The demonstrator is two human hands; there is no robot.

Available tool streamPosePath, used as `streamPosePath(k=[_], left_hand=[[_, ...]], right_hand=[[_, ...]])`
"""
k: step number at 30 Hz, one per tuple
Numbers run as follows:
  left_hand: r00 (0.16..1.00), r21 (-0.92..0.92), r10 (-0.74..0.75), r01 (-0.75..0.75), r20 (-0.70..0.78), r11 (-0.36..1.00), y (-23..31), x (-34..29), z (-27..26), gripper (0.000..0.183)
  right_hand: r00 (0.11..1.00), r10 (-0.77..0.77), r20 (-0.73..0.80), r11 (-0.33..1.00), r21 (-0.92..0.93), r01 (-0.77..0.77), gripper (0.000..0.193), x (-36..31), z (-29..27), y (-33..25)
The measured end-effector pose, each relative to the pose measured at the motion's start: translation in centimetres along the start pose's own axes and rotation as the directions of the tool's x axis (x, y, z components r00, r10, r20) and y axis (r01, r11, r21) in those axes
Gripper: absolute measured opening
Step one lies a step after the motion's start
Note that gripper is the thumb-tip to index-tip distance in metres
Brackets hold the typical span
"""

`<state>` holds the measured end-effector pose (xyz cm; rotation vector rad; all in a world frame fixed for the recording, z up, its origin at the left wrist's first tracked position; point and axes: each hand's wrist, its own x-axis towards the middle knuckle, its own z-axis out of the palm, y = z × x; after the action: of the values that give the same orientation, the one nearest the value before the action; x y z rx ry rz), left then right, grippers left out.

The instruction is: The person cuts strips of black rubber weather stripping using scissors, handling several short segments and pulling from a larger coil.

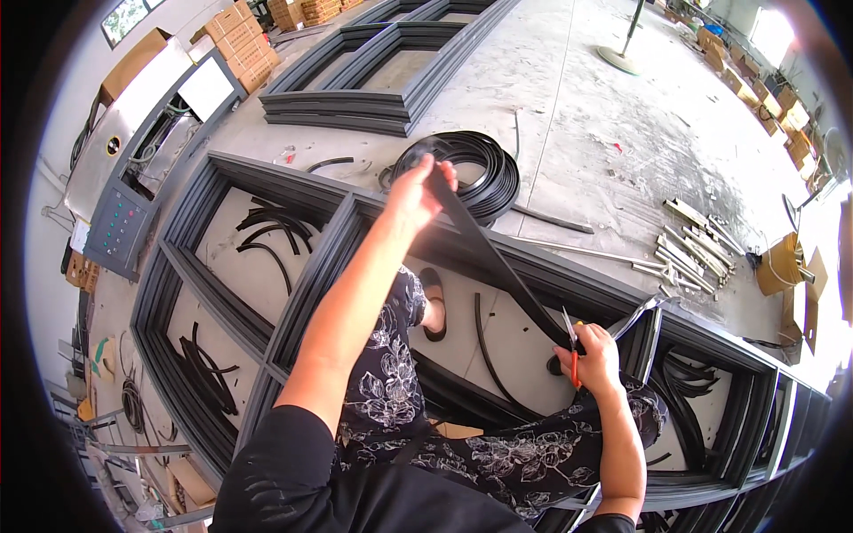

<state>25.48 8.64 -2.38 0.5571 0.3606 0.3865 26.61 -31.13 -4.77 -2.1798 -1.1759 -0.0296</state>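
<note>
A long flat black rubber strip (487, 253) stretches between my hands. My left hand (416, 194), raised at the upper end, has its fingers closed on the strip. At the lower end my right hand (590, 357) is closed around scissors (575, 364) with orange handles, their blades pointing up beside the strip. Whether those fingers also pinch the strip is hard to make out. Just beyond my left hand lies a coil of black rubber strip (502, 169) on the floor. Grey frames (306, 302) are stacked around my legs, one leg standing inside an opening.
Cut black strips (275, 222) lie within the frame openings. More stacked frames (338, 111) stand ahead, near cardboard boxes (240, 44). At left is a machine with a control panel (120, 220). Pale metal bars (689, 249) and a yellow bucket (780, 266) are on the right.
</note>
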Motion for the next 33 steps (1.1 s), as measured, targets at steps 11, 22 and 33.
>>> streamPosePath(k=[11, 22, 33], left_hand=[[0.907, 0.0, 0.155, -0.169, -0.391, 0.986, 5.8, 0.2, -13.0, 0.023], [0.614, -0.074, -0.197, 0.22, -0.765, 0.973, 7.7, 1.3, -15.7, 0.021], [0.67, 0.048, -0.383, 0.53, -0.636, 0.847, 5.6, 4.6, -16.2, 0.01]], right_hand=[[0.99, 0.052, 0.129, 0.981, -0.19, -0.027, 0.031, 1.9, 1.9, 2.1], [0.948, 0.304, 0.091, 0.758, -0.626, -0.183, 0.043, 2.2, -6.7, 12.9], [0.698, 0.716, -0.012, 0.571, -0.564, -0.596, 0.051, -6.5, -11.5, 19.4]])
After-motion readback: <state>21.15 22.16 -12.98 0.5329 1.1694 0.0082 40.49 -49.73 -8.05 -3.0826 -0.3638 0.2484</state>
